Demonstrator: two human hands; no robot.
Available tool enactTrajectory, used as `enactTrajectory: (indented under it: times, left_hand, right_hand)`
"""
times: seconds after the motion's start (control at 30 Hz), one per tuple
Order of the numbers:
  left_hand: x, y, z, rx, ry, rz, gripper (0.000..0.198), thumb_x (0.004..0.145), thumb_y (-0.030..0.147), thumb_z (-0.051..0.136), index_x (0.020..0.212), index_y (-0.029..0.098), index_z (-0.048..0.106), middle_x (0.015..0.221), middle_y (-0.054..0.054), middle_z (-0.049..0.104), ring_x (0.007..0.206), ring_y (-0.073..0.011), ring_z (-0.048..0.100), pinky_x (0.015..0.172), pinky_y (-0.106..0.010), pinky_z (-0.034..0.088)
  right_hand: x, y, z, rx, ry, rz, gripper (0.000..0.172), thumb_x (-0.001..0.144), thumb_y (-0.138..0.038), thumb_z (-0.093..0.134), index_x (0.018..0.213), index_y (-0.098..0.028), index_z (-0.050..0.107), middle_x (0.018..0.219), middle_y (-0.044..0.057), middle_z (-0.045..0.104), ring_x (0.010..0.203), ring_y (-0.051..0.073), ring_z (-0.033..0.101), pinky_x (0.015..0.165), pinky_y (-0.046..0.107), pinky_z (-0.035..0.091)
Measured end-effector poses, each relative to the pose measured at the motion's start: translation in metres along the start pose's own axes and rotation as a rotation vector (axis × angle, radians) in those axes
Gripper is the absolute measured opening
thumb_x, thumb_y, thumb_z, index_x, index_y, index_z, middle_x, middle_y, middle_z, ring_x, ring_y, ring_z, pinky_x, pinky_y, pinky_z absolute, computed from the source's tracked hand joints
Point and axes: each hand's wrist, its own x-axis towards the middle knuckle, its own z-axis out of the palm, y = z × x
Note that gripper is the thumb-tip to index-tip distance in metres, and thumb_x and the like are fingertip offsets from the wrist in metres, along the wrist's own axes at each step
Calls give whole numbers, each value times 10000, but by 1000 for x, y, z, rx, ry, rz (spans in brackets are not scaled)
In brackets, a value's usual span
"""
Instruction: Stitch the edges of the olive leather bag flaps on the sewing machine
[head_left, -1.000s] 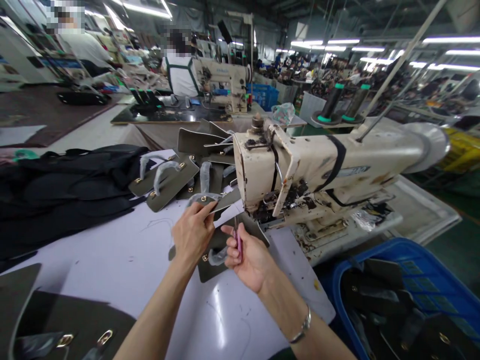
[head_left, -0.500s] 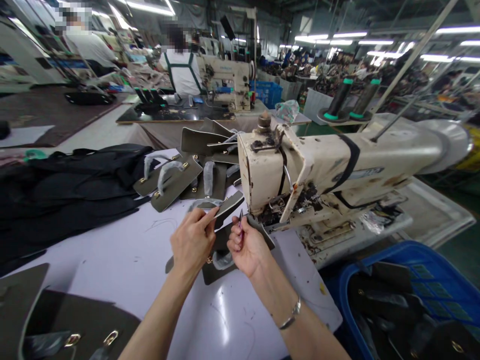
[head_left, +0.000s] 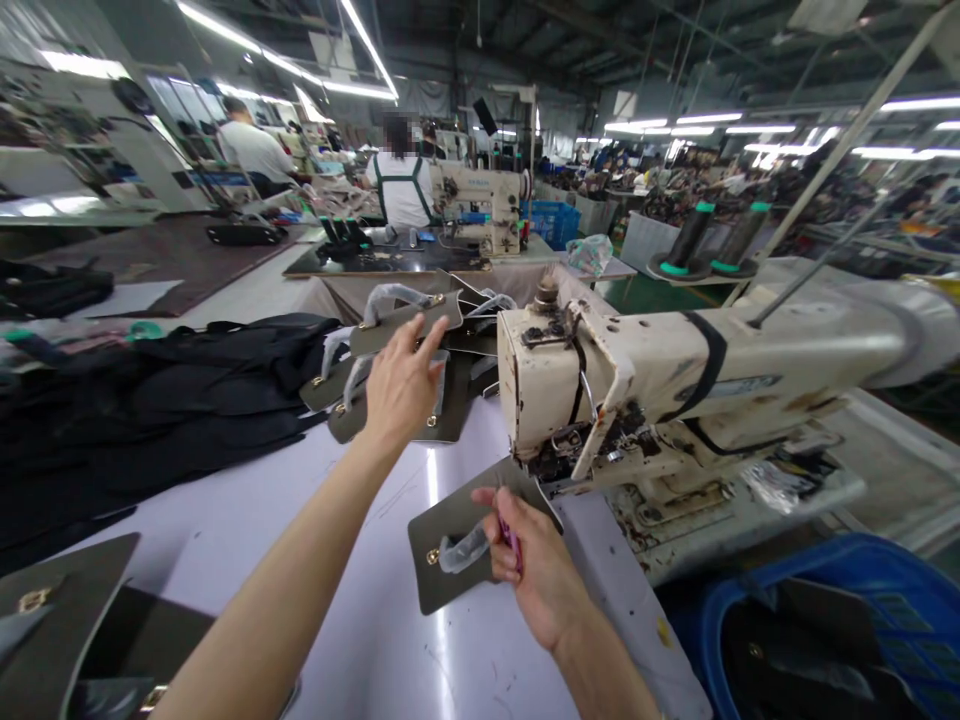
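Note:
My left hand [head_left: 401, 385] is raised with its fingers apart and holds nothing, just in front of a pile of olive-grey leather flaps [head_left: 405, 325] with gold fittings and plastic-wrapped straps. My right hand [head_left: 532, 570] grips small pink thread snips [head_left: 511, 542] by the handles, and their blades are hidden by my fingers. Under that hand, one leather flap [head_left: 454, 550] lies flat on the white table [head_left: 427, 660], with a gold stud and a wrapped strap. Its top corner reaches the sewing machine.
A worn cream sewing machine head [head_left: 645, 390] stands to the right of my hands. Black fabric pieces [head_left: 150, 420] lie on the left, and a blue crate [head_left: 825, 620] of flaps is at lower right. A person works at another machine [head_left: 476, 195] ahead.
My left hand has let go of the flap it pinched and moved forward to the pile, with its fingers spread. The flap under my right hand lies flat, and the view has shifted.

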Motion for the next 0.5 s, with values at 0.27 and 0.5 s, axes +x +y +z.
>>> enactTrajectory:
  times: [0.27, 0.5]
  left_hand:
    - [-180, 83, 2, -682, -133, 186, 130, 975, 217, 571, 917, 180, 681, 717, -24, 612, 659, -149, 568, 641, -270, 427]
    - [-264, 138, 63, -1314, -640, -373, 413, 1003, 500, 475, 1096, 156, 683, 783, -53, 665, 634, -165, 592, 607, -283, 473]
  right_hand:
    - [-14, -25, -71, -873, 511, -617, 335, 874, -474, 679, 882, -151, 768, 783, 42, 680, 687, 137, 524, 668, 248, 403]
    - [3, -19, -99, -887, 291, -424, 496, 892, -564, 616, 618, -151, 586, 569, -27, 443, 567, 96, 363, 543, 241, 258]
